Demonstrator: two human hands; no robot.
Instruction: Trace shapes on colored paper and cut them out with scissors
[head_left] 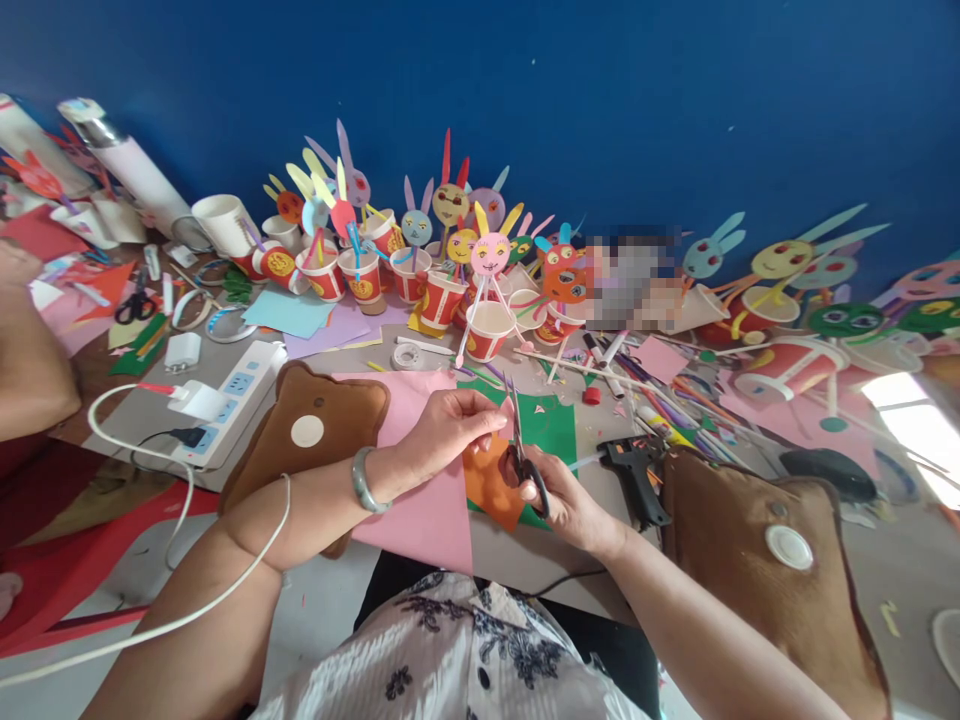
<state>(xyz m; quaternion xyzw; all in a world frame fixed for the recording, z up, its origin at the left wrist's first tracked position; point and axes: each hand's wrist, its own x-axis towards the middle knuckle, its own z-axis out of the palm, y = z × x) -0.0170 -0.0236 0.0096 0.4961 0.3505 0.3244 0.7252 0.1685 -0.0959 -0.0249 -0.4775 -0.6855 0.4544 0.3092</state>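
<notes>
My left hand (465, 425) is closed in a pinch on a small piece of pink paper (508, 418). Dark-handled scissors (517, 440) are in my right hand (570, 500), their blades pointing up and away from me beside the pink piece. Whether the blades touch the paper I cannot tell. Under my hands lie an orange sheet (491, 490), a green sheet (555, 430) and a large pink sheet (420, 510). A bracelet (367, 480) is around my left wrist.
Paper cups with paper animal faces (491, 255) line the wall. A glue gun (637, 475) and brown cushion (750, 560) are at right. Left are another brown cushion (330, 410), a power strip (240, 395) and a white cable (225, 600) across my arm. Another person's arm (34, 350) shows far left.
</notes>
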